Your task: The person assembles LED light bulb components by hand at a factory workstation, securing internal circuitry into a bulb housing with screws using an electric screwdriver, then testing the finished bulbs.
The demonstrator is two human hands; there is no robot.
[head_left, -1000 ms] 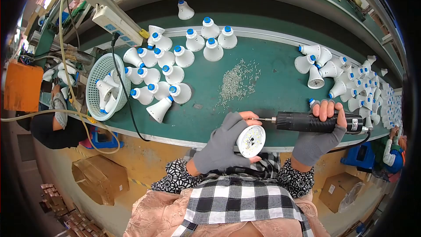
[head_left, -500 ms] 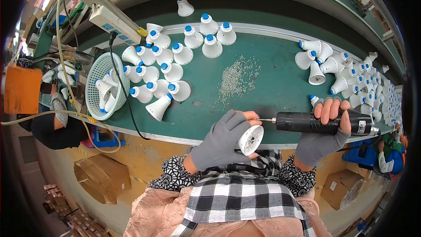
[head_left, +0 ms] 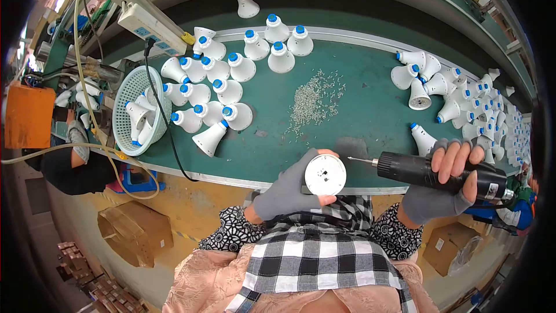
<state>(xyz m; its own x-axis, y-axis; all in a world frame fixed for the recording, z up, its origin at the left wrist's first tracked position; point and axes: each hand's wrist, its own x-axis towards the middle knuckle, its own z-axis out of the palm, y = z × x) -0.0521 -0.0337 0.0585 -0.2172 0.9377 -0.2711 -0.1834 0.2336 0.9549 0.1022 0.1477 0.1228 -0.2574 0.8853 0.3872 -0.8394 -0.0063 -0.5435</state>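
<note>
My left hand, in a grey fingerless glove, is closed around a white lamp housing. Its round open face with a circuit board is turned up toward me. In my right hand, also gloved, lies a black electric screwdriver, its thin bit pointing left. The bit tip is just right of the housing and apart from it. Beyond my hands, a pile of small screws is spread on the green bench. One lamp housing with a blue cap lies behind the screwdriver.
Several blue-capped lamp housings stand at left, and many more crowd the right. A pale green basket holds some, with a black cable hanging across it. A power strip is mounted behind. A co-worker's arm shows at far left.
The screwdriver has drawn back to the right and tilted, its bit now away from my left hand. My left hand has turned the housing's face up, hiding its side.
</note>
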